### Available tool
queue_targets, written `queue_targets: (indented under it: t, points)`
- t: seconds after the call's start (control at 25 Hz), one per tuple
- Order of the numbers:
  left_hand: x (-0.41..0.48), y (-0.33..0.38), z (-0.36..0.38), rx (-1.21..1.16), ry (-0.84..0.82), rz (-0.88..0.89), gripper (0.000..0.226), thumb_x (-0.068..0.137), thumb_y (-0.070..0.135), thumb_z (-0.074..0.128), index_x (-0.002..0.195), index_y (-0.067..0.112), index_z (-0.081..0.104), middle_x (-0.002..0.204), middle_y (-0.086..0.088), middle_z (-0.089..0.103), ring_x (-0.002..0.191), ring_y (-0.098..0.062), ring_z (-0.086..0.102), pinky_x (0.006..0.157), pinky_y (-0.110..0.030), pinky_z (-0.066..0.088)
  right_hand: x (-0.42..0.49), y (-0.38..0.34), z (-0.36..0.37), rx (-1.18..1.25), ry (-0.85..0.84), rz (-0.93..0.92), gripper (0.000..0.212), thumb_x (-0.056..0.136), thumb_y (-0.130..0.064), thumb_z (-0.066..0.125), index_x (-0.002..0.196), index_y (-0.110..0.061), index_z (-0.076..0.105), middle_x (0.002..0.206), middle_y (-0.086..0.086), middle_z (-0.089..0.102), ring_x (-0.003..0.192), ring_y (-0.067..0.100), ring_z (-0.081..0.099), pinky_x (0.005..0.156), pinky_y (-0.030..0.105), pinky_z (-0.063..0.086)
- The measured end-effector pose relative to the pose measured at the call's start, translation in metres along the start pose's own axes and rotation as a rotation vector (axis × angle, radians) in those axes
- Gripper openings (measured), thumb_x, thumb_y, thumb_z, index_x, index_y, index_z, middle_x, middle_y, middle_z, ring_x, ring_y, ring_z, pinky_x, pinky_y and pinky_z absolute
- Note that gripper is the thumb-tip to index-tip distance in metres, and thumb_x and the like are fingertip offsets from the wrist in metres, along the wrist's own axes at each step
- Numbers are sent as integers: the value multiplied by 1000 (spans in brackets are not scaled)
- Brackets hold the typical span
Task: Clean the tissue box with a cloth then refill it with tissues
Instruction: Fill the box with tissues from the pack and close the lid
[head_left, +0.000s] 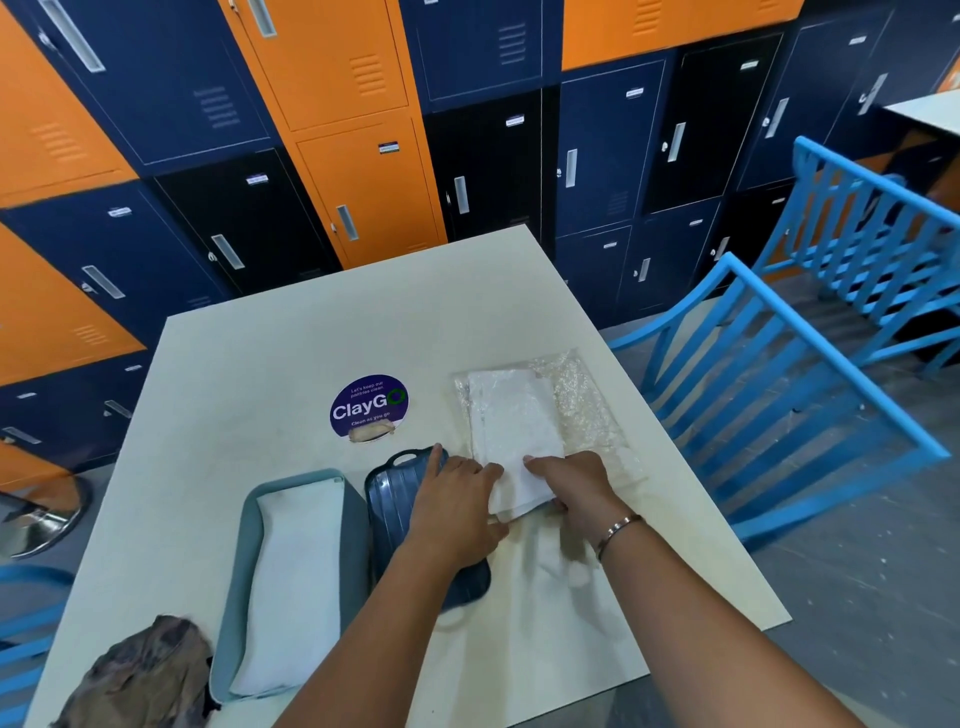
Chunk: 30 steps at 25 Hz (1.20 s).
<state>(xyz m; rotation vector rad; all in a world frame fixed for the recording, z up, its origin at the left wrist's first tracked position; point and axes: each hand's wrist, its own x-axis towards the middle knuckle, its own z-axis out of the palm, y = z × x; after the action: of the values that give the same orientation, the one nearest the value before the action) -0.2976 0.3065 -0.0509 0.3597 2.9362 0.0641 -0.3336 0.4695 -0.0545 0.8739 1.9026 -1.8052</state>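
Right hand (576, 483), with a bracelet (618, 530) on its wrist, pinches the near end of the stack of tissues (514, 431), thumb on top and fingers curled under the near corner. The left hand (457, 499) lies spread with fairly straight fingers, its fingertips touching the stack's near left edge. The stack reaches away from both hands, its long axis running near to far and its far end still inside a clear plastic wrapper (582, 410). It sits on the bench (311, 338), to the right of the tissue box (234, 571) and a little farther off.

Closest of all, a crumpled brownish cloth (140, 675) lies just left of the tissue box's near end, touching or almost touching it. The tissue box itself is a pale teal oblong, open on top, with white tissues already lying inside. Its long axis also runs near to far, leaning slightly right at the far end, roughly in line with the stack. A dark blue ribbed lid (389, 499) lies against the box's right side, partly under the left hand. Beyond the box's far end is a round purple sticker (370, 408). Far to the box's right stand blue slatted chairs (779, 415), and behind it a wall of orange and navy lockers (363, 182).
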Motion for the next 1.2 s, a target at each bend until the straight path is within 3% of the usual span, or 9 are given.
queue_targets:
  t: [0.12,0.24,0.36,0.52,0.8,0.92,1.0,1.12,1.2]
  points:
    - [0,2,-2,-46,41,-9,71,83,67,54,142,27,47,131,0,59,128,-21,52,126,-49,2,-7,-7,-4,74,-70,47,19,83,-13,79,95,-3,69,88,11,72,78,26,69,57,30,57]
    - [2,8,-6,-46,19,22,88,87,59,53,160,20,21,166,-4,22,150,-19,28,125,-52,-8,-14,-10,-10,140,-105,59,17,82,-11,74,97,-5,70,90,11,72,78,28,68,62,34,60]
    - [7,15,-7,-3,-52,54,88,90,57,52,159,14,18,164,-4,29,146,-18,37,124,-56,-11,-18,-11,-22,241,-115,86,27,76,-5,72,102,0,70,99,19,73,88,37,70,84,49,60]
    - [13,19,-8,40,-70,48,94,83,72,48,154,14,28,152,-5,44,135,-24,49,123,-55,-11,-34,-10,-51,323,-231,205,23,78,-1,68,101,-4,67,88,16,70,75,30,65,68,36,52]
    - [4,26,-11,48,-17,44,83,96,51,48,160,6,20,167,-13,22,155,-31,16,127,-47,-5,-90,7,-104,472,-390,279,16,81,5,60,96,1,64,80,17,69,64,30,65,56,32,54]
    - [-27,41,-10,-386,175,-64,46,101,25,51,143,6,53,153,-10,48,144,-26,38,119,-21,19,-111,14,-117,492,-447,190,37,76,8,60,111,-3,68,100,15,75,81,34,74,63,36,60]
    - [-55,67,-19,-979,165,-340,24,104,24,52,103,10,72,107,0,74,105,-22,65,87,-12,45,-120,19,-122,417,-475,78,61,66,6,69,123,-14,68,116,13,74,102,38,72,75,43,58]
    - [-70,92,-31,-1830,-169,-620,54,104,51,45,103,8,77,102,-12,78,96,-32,74,91,-38,56,-129,22,-122,202,-477,-95,69,60,-3,76,124,-26,65,116,4,75,105,28,72,82,42,58]
    - [-70,96,-34,-1912,-177,-568,45,103,48,49,122,14,72,117,-13,75,110,-32,71,105,-51,49,-128,27,-115,49,-422,-190,66,68,-7,84,124,-34,61,111,-10,75,101,11,72,81,30,57]
